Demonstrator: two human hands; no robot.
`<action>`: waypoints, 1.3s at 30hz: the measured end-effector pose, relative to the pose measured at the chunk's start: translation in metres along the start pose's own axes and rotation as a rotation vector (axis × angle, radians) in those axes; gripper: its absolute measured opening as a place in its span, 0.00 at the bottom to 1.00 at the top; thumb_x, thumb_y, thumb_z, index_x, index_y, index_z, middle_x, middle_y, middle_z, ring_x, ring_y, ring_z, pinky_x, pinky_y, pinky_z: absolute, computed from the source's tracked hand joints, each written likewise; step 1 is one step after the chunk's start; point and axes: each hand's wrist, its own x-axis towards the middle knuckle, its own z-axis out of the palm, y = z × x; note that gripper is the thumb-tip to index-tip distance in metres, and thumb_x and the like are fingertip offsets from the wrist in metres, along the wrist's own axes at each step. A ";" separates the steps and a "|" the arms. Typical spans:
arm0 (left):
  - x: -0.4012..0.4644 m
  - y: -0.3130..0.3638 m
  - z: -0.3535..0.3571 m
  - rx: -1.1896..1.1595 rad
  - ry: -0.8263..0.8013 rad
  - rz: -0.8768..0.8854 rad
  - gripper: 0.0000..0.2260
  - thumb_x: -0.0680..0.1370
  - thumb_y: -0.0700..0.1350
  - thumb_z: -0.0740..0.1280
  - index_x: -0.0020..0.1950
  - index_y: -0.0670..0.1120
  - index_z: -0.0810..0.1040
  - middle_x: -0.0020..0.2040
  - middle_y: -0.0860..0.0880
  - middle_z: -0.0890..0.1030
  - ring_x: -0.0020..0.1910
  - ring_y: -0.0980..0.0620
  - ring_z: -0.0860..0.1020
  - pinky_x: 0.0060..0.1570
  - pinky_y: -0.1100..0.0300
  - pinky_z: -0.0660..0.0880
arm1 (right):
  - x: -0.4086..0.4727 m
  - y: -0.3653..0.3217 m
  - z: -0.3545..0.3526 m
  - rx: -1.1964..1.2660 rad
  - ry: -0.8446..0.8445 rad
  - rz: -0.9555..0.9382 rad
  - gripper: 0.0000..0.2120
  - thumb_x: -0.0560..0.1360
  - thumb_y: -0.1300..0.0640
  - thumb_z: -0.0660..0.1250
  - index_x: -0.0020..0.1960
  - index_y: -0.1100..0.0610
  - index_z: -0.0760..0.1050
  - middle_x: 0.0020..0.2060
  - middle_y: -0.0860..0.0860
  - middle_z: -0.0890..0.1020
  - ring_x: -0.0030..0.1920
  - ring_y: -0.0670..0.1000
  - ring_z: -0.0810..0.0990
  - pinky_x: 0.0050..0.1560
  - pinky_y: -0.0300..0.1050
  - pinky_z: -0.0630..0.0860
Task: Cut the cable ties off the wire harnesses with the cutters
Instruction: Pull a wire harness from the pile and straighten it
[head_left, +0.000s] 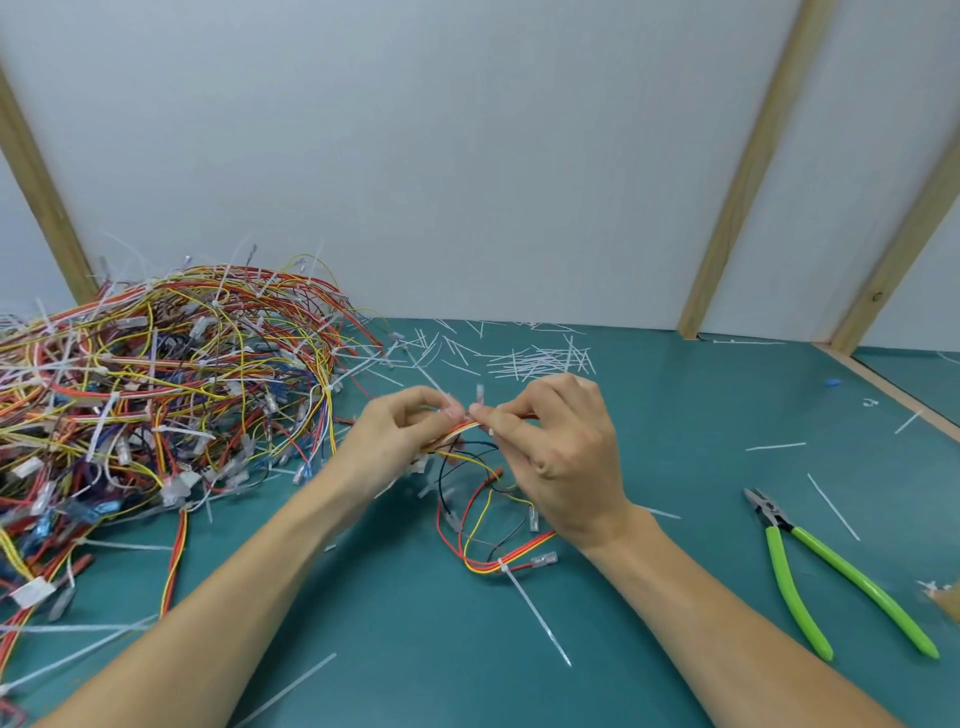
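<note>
Both hands hold one wire harness (480, 519) above the middle of the green mat. My left hand (400, 431) grips the bundle of red, yellow and white wires from the left. My right hand (561, 447) pinches the same bundle at its top, fingertips almost touching the left hand's. The harness's loose wires and clear connectors hang down to the mat. A white cable tie (535, 613) still binds its lower end, its tail lying toward me. The cutters (810, 561), with bright green handles, lie untouched on the mat at the right, jaws pointing away.
A big tangled pile of wire harnesses (156, 395) fills the left side. Several cut white tie tails (540, 358) are scattered at the back of the mat, others lie loose near the front and right. A wooden strip (893, 395) edges the mat at right.
</note>
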 end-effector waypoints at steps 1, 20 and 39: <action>-0.001 -0.001 0.002 0.033 -0.040 -0.005 0.05 0.80 0.46 0.68 0.52 0.47 0.84 0.43 0.50 0.86 0.41 0.55 0.83 0.45 0.65 0.76 | 0.000 0.000 0.000 0.004 0.002 0.000 0.08 0.81 0.57 0.70 0.54 0.52 0.88 0.38 0.49 0.81 0.46 0.52 0.74 0.53 0.49 0.71; -0.005 -0.004 0.016 -0.205 0.172 0.203 0.16 0.73 0.44 0.74 0.59 0.45 0.79 0.42 0.43 0.87 0.43 0.51 0.84 0.47 0.62 0.80 | -0.002 0.007 -0.001 0.018 -0.190 0.144 0.09 0.79 0.54 0.73 0.57 0.52 0.86 0.47 0.45 0.85 0.50 0.52 0.83 0.59 0.50 0.72; -0.022 0.004 0.036 0.190 0.276 0.496 0.25 0.73 0.36 0.76 0.64 0.51 0.70 0.49 0.56 0.85 0.49 0.52 0.84 0.51 0.58 0.78 | -0.005 0.008 -0.001 0.089 -0.218 0.377 0.09 0.81 0.55 0.67 0.58 0.53 0.85 0.50 0.46 0.86 0.53 0.52 0.83 0.49 0.50 0.73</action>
